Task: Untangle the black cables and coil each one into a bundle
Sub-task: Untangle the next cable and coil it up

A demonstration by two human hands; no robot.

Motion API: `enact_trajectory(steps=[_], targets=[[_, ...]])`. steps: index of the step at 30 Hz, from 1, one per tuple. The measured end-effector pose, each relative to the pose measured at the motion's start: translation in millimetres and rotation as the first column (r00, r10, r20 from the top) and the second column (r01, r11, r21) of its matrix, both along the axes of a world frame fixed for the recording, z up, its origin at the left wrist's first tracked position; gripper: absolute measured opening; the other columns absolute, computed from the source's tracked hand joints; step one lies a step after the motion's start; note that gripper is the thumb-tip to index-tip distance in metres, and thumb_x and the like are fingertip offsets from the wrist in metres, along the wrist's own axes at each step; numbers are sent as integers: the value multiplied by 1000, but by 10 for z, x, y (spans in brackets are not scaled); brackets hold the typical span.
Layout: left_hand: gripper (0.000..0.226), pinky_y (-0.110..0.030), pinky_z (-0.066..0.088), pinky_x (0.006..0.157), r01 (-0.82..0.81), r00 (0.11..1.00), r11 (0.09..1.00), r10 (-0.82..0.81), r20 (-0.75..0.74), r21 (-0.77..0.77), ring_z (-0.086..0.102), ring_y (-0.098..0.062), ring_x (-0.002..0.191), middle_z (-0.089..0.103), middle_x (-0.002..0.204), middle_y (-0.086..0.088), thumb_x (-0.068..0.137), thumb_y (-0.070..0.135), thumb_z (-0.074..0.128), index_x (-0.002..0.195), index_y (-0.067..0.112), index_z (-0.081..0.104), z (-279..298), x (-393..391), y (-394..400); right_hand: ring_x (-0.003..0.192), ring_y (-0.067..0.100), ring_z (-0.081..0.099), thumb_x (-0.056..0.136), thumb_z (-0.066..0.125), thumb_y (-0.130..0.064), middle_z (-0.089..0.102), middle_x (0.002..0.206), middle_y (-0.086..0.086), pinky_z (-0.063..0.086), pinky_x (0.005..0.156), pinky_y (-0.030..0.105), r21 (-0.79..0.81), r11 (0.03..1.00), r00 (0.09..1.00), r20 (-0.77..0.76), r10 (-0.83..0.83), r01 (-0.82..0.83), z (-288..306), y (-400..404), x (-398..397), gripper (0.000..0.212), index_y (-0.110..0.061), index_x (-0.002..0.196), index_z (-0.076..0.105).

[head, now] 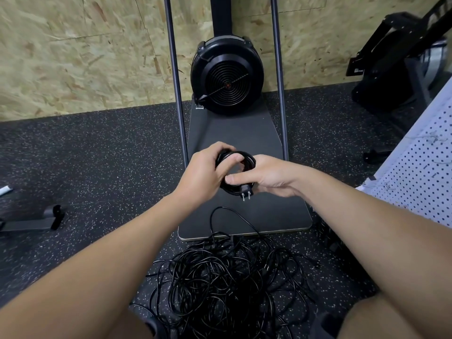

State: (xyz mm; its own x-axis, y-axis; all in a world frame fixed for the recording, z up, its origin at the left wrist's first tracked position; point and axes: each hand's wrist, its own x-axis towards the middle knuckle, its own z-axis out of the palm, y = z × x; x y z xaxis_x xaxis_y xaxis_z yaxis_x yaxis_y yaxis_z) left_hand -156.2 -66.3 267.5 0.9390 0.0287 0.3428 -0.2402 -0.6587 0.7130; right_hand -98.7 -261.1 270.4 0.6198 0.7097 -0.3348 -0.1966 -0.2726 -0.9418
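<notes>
Just above the centre of the head view, two bare hands hold a coiled black cable (236, 172) in the air over a dark platform (247, 140). At nine o'clock of the coil, the left hand (204, 173) wraps its curled fingers over the top of the loops, gripping them. At three o'clock, the right hand (270, 174) clasps the opposite side, its thumb laid across the lower front of the loops. A two-pronged plug (246, 193) hangs from the coil at six o'clock, prongs pointing down.

Towards six o'clock of the hands, on the speckled rubber floor (97, 167), lies a large tangled heap of black cables (230, 277), close to the person's knees. One loose loop of it rises and arcs over the near edge of the platform.

At twelve o'clock, beyond the hands, a round black fan housing (227, 75) stands at the far end of the platform, flanked by two thin upright poles (174, 69), against a chipboard wall (73, 57). At two o'clock sits a black exercise machine (396, 67). At three o'clock, along the right edge, is a white perforated panel (423, 177). At nine o'clock, a grey metal foot (36, 221) lies on the floor.
</notes>
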Motion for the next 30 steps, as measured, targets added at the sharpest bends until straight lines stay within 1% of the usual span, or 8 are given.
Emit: enact_trajectory(steps=[3,9,11,14,17,22,27,30], targets=[[27,-25,52,75,-9,1000,999,9,-7,36,68,-2,72,71,77,17,106,45,70,117,21,72,-36,-13,-33,70,14,57,85,89,-4,51,82,5,41,58,24,-69,995,991,120,-60,68,-28,40,-13,30,-18,91,63],[29,-25,53,69,-52,998,990,57,-32,131,69,-6,67,73,72,6,106,48,69,111,19,70,-136,-21,7,93,39,83,93,79,8,79,113,21,68,76,52,-197,974,986,146,-82,110,-20,-100,100,66,-9,148,46],[26,-27,54,68,-19,993,994,31,-112,111,70,-6,66,74,70,4,105,46,71,109,20,69,-186,-7,54,88,33,83,101,73,-1,82,105,16,66,90,56,-316,944,956,293,5,92,-29,-123,143,67,-9,159,40],[26,-32,58,72,85,959,996,-87,-270,-16,74,-19,70,77,74,-1,100,35,81,112,21,63,-244,21,147,69,2,73,105,66,-12,82,84,-6,58,68,35,-472,867,772,607,188,160,43,-175,197,37,-15,142,66],[28,-41,62,75,98,939,994,-110,-326,-54,77,-23,70,79,77,-5,97,28,85,110,15,63,-244,38,213,70,-13,59,107,59,-11,80,86,-14,44,70,27,-367,912,638,750,175,181,147,-216,196,23,-23,114,78],[24,-37,51,71,57,973,998,-62,-224,-31,66,-17,72,72,80,2,93,33,88,97,20,68,-246,88,215,65,-3,63,111,52,-11,78,89,-5,43,63,12,-69,957,659,739,-140,281,148,-153,109,23,-20,107,72],[30,-33,47,71,0,974,1000,0,-226,-1,57,-11,73,68,84,6,90,43,89,98,28,64,-293,55,145,103,7,67,116,43,-26,65,118,-6,55,89,34,-30,911,630,732,-260,411,16,43,59,22,-26,113,65],[31,-32,44,69,-9,974,1000,12,-226,17,57,-8,73,67,81,10,94,44,84,98,29,58,-303,-17,42,107,16,69,116,36,-30,73,114,-9,55,93,40,-76,889,683,670,-290,452,71,99,48,28,-27,115,65]])
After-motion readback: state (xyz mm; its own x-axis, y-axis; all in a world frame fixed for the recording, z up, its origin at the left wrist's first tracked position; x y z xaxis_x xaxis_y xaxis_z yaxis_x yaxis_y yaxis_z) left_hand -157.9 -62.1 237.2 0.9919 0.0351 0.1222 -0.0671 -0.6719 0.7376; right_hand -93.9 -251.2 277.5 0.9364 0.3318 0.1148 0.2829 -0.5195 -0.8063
